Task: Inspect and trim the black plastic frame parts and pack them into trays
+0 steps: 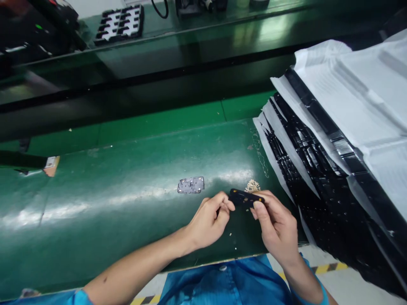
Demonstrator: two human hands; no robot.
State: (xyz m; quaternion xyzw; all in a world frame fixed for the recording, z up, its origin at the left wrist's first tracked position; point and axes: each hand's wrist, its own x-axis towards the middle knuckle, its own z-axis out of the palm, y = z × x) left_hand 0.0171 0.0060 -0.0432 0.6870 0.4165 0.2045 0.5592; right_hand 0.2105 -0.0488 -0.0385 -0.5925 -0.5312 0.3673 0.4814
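Observation:
A small black plastic part (243, 198) with orange-yellow spots is held above the green table, slightly tilted. My right hand (277, 220) pinches its right end between thumb and fingers. At the other end, my left hand (211, 216) is closed with its fingertips against the part; the exact grip is partly hidden. Just behind the part lies a pile of tiny beige pieces (252, 185). To the left of it, a flat grey plastic frame (190, 185) with small yellowish spots rests on the table.
Black trays interleaved with white sheets (318, 156) form a tall, leaning stack at the right. A green shelf (178, 46) runs along the back, bearing a black tray with white parts (121, 23). A dark green bar (25, 161) juts in from the left.

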